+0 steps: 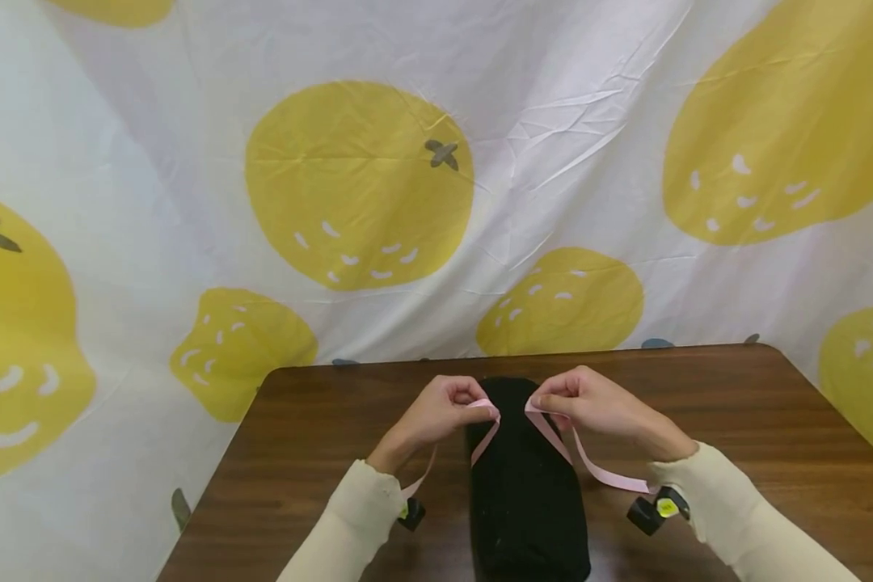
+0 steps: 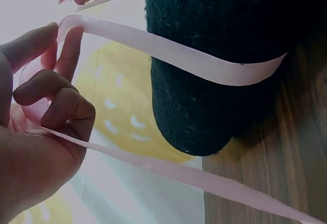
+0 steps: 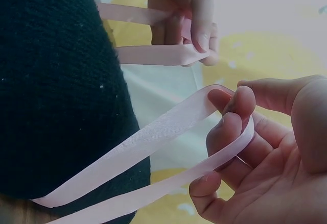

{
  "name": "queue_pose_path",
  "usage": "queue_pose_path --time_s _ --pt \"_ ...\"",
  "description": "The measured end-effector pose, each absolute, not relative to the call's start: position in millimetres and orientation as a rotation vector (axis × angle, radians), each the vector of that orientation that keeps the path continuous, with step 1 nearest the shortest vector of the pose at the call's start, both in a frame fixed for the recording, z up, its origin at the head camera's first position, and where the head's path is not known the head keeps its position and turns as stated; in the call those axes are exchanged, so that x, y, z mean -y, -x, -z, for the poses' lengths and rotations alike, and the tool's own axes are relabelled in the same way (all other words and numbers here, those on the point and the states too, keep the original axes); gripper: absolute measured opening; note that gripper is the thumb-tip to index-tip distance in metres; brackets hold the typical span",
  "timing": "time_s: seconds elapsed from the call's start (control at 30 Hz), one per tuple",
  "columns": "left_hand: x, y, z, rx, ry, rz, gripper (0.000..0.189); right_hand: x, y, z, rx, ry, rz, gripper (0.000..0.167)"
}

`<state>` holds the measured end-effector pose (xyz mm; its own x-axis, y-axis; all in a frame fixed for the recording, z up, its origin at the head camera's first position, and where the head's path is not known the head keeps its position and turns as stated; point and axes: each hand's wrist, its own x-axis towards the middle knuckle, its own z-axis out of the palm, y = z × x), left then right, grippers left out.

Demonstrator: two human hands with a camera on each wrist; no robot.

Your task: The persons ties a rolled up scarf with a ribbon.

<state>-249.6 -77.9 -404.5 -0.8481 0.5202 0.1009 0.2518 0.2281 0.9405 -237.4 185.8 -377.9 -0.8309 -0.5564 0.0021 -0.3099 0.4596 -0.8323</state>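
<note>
Cream sleeves [image 1: 752,517] are framing the foot of the head view, with small dark devices [image 1: 644,516] sitting at the wrists. Between them, a black, fuzzy form [image 1: 527,501] with a rounded far end is lying lengthwise on the brown wooden bench [image 1: 291,444], its near end just running out of sight. Pink ribbon [image 1: 618,482] is rising along both flanks of the form, a slack tail trailing below each hand; whether it is one piece passing underneath, I cannot tell. Farther off, the left hand [image 1: 440,414] is pinching one length between thumb and fingertips, and the right hand [image 1: 598,404] is pinching the other likewise, so each grip is grasping ribbon, the two pinches standing apart above the form's far part. Right now the step in hand seems to be holding both lengths up over the form; the next move is probably calling for firm pinches and even tension as the lengths meet. Beyond the bench's far edge, a white cloth [image 1: 211,186] printed with yellow fruit is hanging.
</note>
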Motion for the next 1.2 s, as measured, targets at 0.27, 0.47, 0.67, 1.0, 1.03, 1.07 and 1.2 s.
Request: queue_pose_path --time_s 0.27,0.47,0.67,1.0,1.03,1.07,1.2 --pt "79.2 250.1 399.5 -2.255 -0.742 -1.640 0.014 -181.9 239.5 373.0 -2.439 0.772 1.303 0.027" --pt "78.7 249.8 401.0 -2.263 -0.750 -1.642 0.014 -176.8 240.9 375.2 -2.437 0.786 1.293 0.025" --pt "76.1 251.1 402.5 -2.288 -0.747 -1.648 0.016 -173.9 241.4 374.9 -2.442 0.782 1.286 0.023" --pt "72.5 250.0 404.3 -2.250 -0.734 -1.699 0.016 -172.5 241.8 377.1 -2.425 0.780 1.295 0.026" --pt "72.0 249.7 404.8 -2.239 -0.731 -1.708 0.016 -172.2 241.8 377.4 -2.421 0.781 1.297 0.026" --pt "71.6 249.5 405.3 -2.230 -0.725 -1.717 0.016 -171.6 241.6 377.4 -2.417 0.780 1.299 0.026" --pt "70.2 248.4 406.7 -2.215 -0.707 -1.735 0.016 -170.1 241.1 377.9 -2.404 0.781 1.304 0.026"
